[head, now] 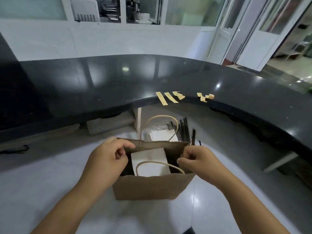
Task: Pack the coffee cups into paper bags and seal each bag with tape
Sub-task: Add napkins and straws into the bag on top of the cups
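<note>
A brown paper bag (148, 188) with two cord handles stands open on the lower white counter (50, 183). A flat white object (149, 162) fills its inside; no cup can be made out. My left hand (108, 157) pinches the left edge of the bag's mouth. My right hand (197, 159) pinches the right edge. Several yellowish tape strips (170, 97) hang stuck along the rim of the black counter (101, 81), with a few curled pieces (205, 97) further right.
Behind the bag lie black straws (184, 130) and a clear plastic pack of white items (160, 135). The raised black counter curves around the workspace. A white cup on a saucer (143, 17) and an appliance (84, 9) stand far behind glass.
</note>
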A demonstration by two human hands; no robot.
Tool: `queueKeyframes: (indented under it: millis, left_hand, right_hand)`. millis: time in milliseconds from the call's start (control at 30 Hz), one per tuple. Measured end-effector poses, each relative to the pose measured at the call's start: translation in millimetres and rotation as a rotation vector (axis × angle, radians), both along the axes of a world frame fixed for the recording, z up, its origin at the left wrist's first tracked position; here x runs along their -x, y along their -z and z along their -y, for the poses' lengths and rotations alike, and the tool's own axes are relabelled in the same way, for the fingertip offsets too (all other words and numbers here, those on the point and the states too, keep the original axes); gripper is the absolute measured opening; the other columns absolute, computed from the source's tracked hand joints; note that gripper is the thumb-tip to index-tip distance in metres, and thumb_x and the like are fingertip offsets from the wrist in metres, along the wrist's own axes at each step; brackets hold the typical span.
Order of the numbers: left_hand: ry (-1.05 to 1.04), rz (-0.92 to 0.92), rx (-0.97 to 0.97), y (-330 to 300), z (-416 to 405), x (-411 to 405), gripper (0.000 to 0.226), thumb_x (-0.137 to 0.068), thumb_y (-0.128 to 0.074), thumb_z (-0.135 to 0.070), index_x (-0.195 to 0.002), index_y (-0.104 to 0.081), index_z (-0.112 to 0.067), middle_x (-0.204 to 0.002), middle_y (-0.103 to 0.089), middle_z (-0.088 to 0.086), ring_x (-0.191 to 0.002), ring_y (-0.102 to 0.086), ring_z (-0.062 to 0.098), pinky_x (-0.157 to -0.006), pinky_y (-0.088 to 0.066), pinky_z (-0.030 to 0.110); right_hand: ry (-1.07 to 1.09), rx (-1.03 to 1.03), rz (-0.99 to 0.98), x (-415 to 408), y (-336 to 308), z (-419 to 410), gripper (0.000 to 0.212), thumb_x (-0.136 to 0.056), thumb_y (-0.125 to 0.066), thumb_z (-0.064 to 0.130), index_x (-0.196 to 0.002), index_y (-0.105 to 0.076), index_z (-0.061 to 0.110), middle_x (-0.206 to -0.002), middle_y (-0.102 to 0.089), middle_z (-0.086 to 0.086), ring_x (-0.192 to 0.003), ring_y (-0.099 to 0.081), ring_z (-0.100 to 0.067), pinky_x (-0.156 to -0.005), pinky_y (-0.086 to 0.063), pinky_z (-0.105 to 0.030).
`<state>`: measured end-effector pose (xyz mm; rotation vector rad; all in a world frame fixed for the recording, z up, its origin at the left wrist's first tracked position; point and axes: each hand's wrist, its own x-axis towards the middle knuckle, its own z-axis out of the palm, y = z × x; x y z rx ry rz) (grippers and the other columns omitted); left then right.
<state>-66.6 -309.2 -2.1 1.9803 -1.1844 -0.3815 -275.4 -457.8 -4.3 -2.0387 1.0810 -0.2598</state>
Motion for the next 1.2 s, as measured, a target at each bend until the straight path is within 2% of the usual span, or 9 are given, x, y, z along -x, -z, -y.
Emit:
queueKeyframes:
  millis: [133, 267, 367, 433, 533, 667, 833, 967, 1200]
  left_hand:
    - [0.029, -0.027, 0.014, 4.2, 12.0, 6.9, 0.042, -0.074, -0.061, 0.009, -0.081, -0.069, -0.032, -0.074, -0.053, -0.006, -0.072, -0.050, 0.008, -0.060, -0.038, 0.009]
    - [0.041, -0.049, 0.026, 4.1, 19.1, 8.6, 0.041, -0.075, -0.061, 0.010, -0.081, -0.069, -0.031, -0.074, -0.055, -0.003, -0.071, -0.050, 0.009, -0.059, -0.038, 0.009]
    - [0.043, -0.070, 0.023, 5.5, 23.8, 9.0, 0.042, -0.075, -0.060, 0.010, -0.080, -0.069, -0.031, -0.073, -0.055, -0.005, -0.071, -0.051, 0.010, -0.057, -0.039, 0.010]
    - [0.045, -0.104, 0.019, 5.9, 25.9, 10.3, 0.042, -0.076, -0.060, 0.009, -0.080, -0.069, -0.032, -0.075, -0.054, -0.007, -0.069, -0.051, 0.010, -0.054, -0.040, 0.011]
    - [0.054, -0.110, 0.012, 6.1, 28.8, 11.3, 0.041, -0.076, -0.059, 0.008, -0.081, -0.069, -0.032, -0.080, -0.054, -0.012, -0.068, -0.051, 0.010, -0.054, -0.039, 0.011]
    - [0.065, -0.107, -0.005, 5.3, 31.4, 9.9, 0.041, -0.077, -0.059, 0.007, -0.081, -0.068, -0.033, -0.082, -0.055, -0.012, -0.069, -0.052, 0.011, -0.055, -0.039, 0.011]
    - [0.072, -0.089, -0.003, 6.8, 32.3, 7.1, 0.042, -0.078, -0.061, 0.004, -0.081, -0.067, -0.037, -0.081, -0.056, -0.013, -0.074, -0.054, 0.011, -0.058, -0.040, 0.010]
    - [0.085, -0.075, 0.004, 7.6, 31.5, 6.2, 0.042, -0.077, -0.061, 0.004, -0.081, -0.067, -0.037, -0.081, -0.056, -0.013, -0.074, -0.054, 0.012, -0.059, -0.040, 0.010]
    - [0.112, -0.064, 0.021, 7.7, 29.2, 4.9, 0.041, -0.077, -0.062, 0.005, -0.081, -0.068, -0.035, -0.084, -0.056, -0.013, -0.078, -0.054, 0.012, -0.059, -0.040, 0.011]
  right_hand:
    - [0.016, -0.121, 0.026, 18.1, -10.0, 8.3, 0.032, -0.088, -0.065, 0.029, -0.061, -0.056, 0.014, -0.053, -0.056, 0.010, -0.050, -0.051, -0.001, -0.048, -0.040, -0.013]
    - [0.321, -0.137, 0.087, 31.5, 15.6, 43.7, 0.033, -0.092, -0.060, 0.029, -0.074, -0.066, 0.001, -0.063, -0.066, -0.005, -0.056, -0.061, -0.014, -0.057, -0.052, -0.029]
    - [0.504, -0.011, -0.154, 44.0, 66.3, 78.6, 0.024, -0.089, -0.062, 0.027, -0.077, -0.064, 0.007, -0.071, -0.066, -0.007, -0.066, -0.063, -0.021, -0.071, -0.056, -0.041]
    - [0.472, 0.041, -0.379, 48.0, 94.2, 88.9, 0.016, -0.087, -0.062, 0.030, -0.083, -0.062, 0.015, -0.080, -0.065, -0.004, -0.071, -0.060, -0.020, -0.065, -0.052, -0.035]
    - [0.521, 0.074, -0.536, 49.2, 122.7, 93.9, 0.030, -0.083, -0.064, 0.040, -0.095, -0.056, 0.013, -0.086, -0.059, -0.002, -0.071, -0.059, -0.018, -0.055, -0.042, -0.025]
    - [0.587, 0.048, -0.577, 47.3, 139.5, 97.0, 0.036, -0.081, -0.066, 0.044, -0.095, -0.054, 0.013, -0.090, -0.060, -0.005, -0.075, -0.062, -0.022, -0.057, -0.047, -0.027]
    - [0.607, -0.093, -0.529, 52.3, 133.7, 98.9, 0.009, -0.069, -0.060, 0.013, -0.064, -0.057, 0.007, -0.050, -0.053, -0.001, -0.044, -0.051, -0.019, -0.047, -0.036, -0.019]
    - [0.606, -0.140, -0.455, 58.6, 132.2, 97.3, 0.019, -0.072, -0.062, 0.016, -0.059, -0.049, 0.009, -0.053, -0.044, -0.004, -0.052, -0.043, -0.020, -0.051, -0.032, -0.025]
    - [0.626, -0.161, -0.403, 69.6, 133.1, 97.5, 0.015, -0.075, -0.067, 0.014, -0.065, -0.058, 0.006, -0.063, -0.057, -0.010, -0.058, -0.051, -0.022, -0.054, -0.039, -0.024]
